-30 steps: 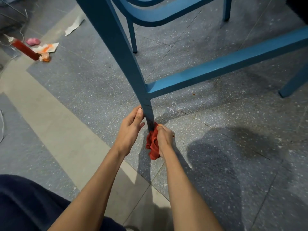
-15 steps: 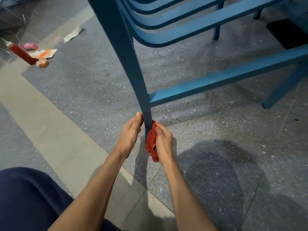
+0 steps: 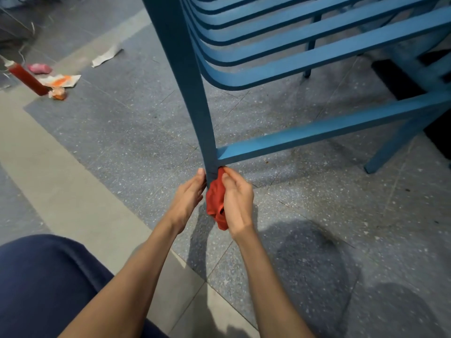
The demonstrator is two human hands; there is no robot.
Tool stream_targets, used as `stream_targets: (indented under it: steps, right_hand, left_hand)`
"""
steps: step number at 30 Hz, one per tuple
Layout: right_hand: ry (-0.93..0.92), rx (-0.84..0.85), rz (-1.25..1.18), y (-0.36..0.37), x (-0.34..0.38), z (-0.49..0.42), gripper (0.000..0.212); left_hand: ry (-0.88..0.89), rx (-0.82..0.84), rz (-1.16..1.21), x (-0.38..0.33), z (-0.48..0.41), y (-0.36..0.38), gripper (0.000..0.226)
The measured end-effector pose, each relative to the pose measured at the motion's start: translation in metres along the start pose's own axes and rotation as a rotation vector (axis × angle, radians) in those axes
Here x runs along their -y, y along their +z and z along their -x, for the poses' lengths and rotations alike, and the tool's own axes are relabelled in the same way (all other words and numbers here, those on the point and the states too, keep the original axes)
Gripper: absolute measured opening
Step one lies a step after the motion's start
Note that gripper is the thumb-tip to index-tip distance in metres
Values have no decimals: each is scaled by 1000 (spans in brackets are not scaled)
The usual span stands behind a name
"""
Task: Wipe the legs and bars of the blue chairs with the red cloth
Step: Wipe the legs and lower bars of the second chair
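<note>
A stack of blue chairs stands in front of me; its near leg runs down to the floor between my hands. A low side bar joins that leg just above them. My right hand grips the bunched red cloth and presses it against the leg's right side, close under the bar joint. My left hand rests with straight fingers against the leg's left side. The foot of the leg is hidden behind the cloth and my hands.
Another blue leg meets the floor at the right. A red bottle, a pink object and paper scraps lie at the far left. My knee in dark blue fabric fills the lower left. The floor is speckled grey tile.
Both hands and the cloth have slid up the leg, from near its foot to just under the bar joint. The view has tilted up, showing more of the stacked seats.
</note>
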State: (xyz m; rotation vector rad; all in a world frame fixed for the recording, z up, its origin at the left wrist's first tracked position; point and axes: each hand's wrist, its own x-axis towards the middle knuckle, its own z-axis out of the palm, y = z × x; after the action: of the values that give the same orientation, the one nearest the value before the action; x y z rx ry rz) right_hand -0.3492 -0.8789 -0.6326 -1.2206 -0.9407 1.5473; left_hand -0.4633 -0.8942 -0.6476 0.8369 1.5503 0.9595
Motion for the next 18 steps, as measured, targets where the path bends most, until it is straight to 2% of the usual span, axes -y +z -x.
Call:
stream_targets:
  steps: [3, 9, 12, 16, 18]
  right_hand:
    - [-2, -2, 39, -1, -8, 5, 30]
    - [95, 54, 288, -5, -7, -6, 31]
    - [88, 45, 259, -1, 4, -10, 35]
    - [8, 3, 130, 0, 9, -2, 39]
    - [-27, -9, 124, -2, 8, 4, 36]
  left_hand:
    - [-9, -4, -5, 0, 0, 1, 40]
    - [-5, 5, 5, -4, 3, 2, 26]
    - [3, 10, 9, -1, 4, -1, 32]
    - [11, 39, 18, 2, 3, -3, 55]
    - [17, 36, 11, 2, 2, -2, 54]
